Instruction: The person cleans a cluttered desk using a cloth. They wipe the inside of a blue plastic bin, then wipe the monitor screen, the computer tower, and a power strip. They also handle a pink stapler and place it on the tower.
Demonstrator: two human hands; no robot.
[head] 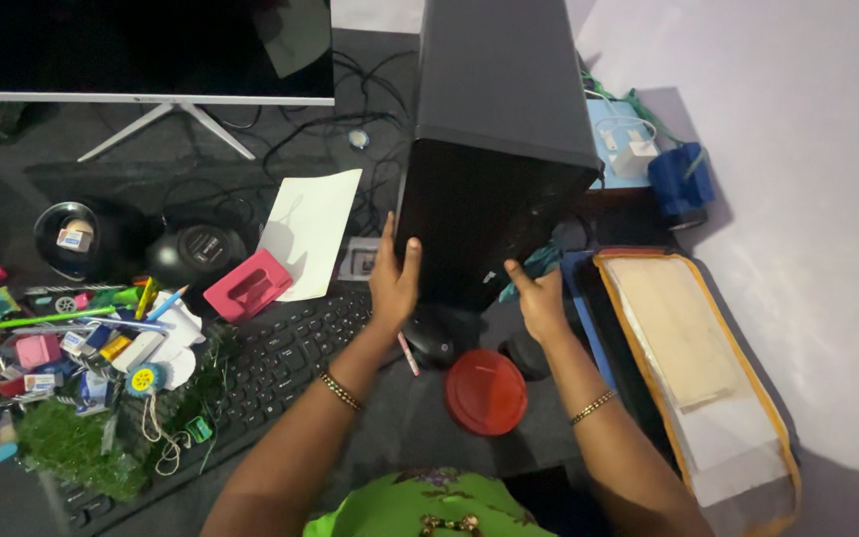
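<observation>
Closest to me I see a green patterned garment at the bottom edge, and 2 bare forearms reaching away, each with a thin gold bangle at the wrist. Just past the right forearm sits a round red lid on the dark desk, and beside it a black computer mouse with a pink pen lying next to it. To the left, a black keyboard runs at a slant, its near end crowded by a heap of small toys and stationery and a patch of green artificial grass. Now the hands: the left hand is pressed flat against the left front edge of the black computer tower, fingers spread upward, and the right hand is cupped at its lower right corner, so both are grasping the tower between them. The tower stands upright in the middle of the desk, tilted slightly. On the right lies a flat pouch with an orange border. Farther off I see a pink stand, a white sheet of paper, a white charger on a blue surface, and a monitor at the back left.
</observation>
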